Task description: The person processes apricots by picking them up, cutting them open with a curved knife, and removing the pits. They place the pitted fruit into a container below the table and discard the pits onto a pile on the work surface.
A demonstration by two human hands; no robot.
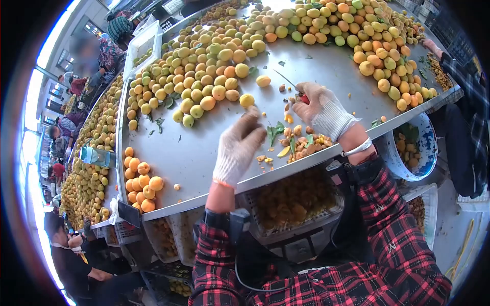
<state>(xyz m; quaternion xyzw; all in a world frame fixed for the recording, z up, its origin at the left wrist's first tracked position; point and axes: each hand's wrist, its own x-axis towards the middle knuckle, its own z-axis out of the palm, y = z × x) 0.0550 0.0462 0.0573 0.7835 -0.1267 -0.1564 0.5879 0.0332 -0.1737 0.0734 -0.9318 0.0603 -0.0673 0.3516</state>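
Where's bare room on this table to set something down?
Mostly bare tabletop lies between left hand, orange fruit cluster and fruit heap; more beyond the right hand, toward the heap. Crowded: the heap, and the pit pile near that hand.

Gloved right fingers (pixel 312 92) hold a red-handled knife (pixel 304 99).

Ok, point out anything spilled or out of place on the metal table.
A loose heap of apparent pits and scraps lies near the front edge of the table, with leaves beside it. It looks untidy against the piled whole fruit, though it may be ordinary work waste.
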